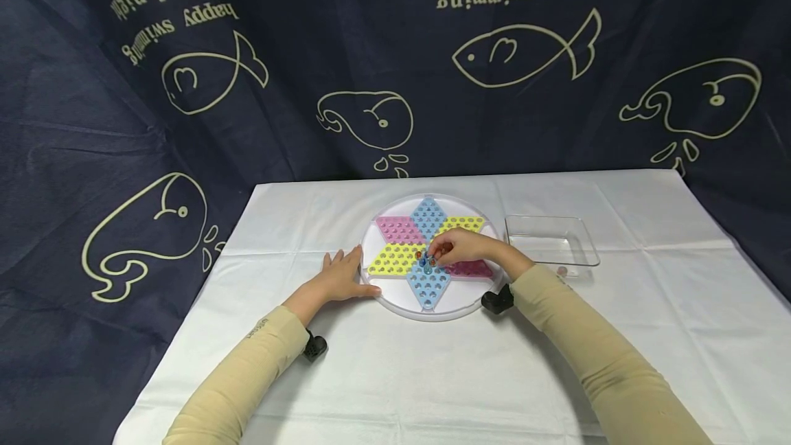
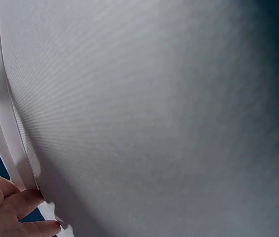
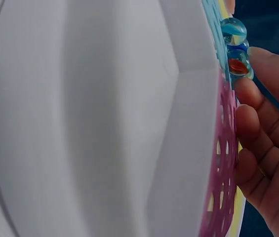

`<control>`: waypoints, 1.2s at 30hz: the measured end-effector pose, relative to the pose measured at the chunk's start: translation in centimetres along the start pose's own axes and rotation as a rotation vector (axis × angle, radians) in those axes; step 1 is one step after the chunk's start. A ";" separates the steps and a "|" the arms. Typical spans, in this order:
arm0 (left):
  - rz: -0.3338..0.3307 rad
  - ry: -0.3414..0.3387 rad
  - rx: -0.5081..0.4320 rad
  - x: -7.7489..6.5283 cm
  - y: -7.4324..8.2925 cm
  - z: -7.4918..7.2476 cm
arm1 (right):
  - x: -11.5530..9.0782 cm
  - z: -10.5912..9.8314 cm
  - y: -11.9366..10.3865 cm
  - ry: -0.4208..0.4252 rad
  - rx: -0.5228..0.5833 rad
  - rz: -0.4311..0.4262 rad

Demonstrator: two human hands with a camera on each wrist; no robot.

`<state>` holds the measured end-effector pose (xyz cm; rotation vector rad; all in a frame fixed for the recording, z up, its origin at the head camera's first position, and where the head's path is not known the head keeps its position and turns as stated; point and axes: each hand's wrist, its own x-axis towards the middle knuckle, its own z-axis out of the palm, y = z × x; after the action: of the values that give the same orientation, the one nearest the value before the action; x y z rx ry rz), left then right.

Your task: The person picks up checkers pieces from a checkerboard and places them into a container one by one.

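A round white Chinese checkers board (image 1: pixel 395 299) with a star of blue, pink and yellow perforated sections lies on the table. Several glass marbles (image 1: pixel 423 259) cluster close together near its middle. My right hand (image 1: pixel 460 246) reaches over the board, its thumb and index finger pinching a marble with a red swirl (image 3: pixel 238 65). Beside that one, a clear marble with a blue swirl (image 3: pixel 233 31) sits on the blue section in the right wrist view. My left hand (image 1: pixel 340 279) has its fingers spread against the board's left rim, thumb at the near edge.
A clear plastic box (image 1: pixel 550 239) stands right of the board, and a small reddish round thing (image 1: pixel 562 271) shows at its near side. White cloth (image 1: pixel 395 376) covers the table. Behind it hangs a dark blue curtain (image 1: pixel 296 33) with fish and whale drawings.
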<state>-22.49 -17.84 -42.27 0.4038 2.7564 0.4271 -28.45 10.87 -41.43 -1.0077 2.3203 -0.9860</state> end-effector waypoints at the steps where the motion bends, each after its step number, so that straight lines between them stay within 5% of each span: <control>1: -0.002 -0.001 0.001 0.0 0.0 0.0 | 0.0 0.1 0.0 -0.001 -0.007 -0.002; 20: -0.007 -0.003 0.007 0.0 0.0 0.0 | 0.5 0.7 -0.6 0.007 -0.042 0.058; 27: -0.004 0.002 0.006 0.0 0.1 0.0 | 0.7 0.6 0.8 -0.020 -0.036 -0.052; 36: -0.006 -0.004 0.002 0.0 0.1 0.0 | 0.4 0.9 -0.4 0.001 -0.083 0.043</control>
<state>-22.44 -17.74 -42.22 0.3969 2.7540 0.4213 -28.02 9.99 -41.74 -0.9851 2.3905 -0.8802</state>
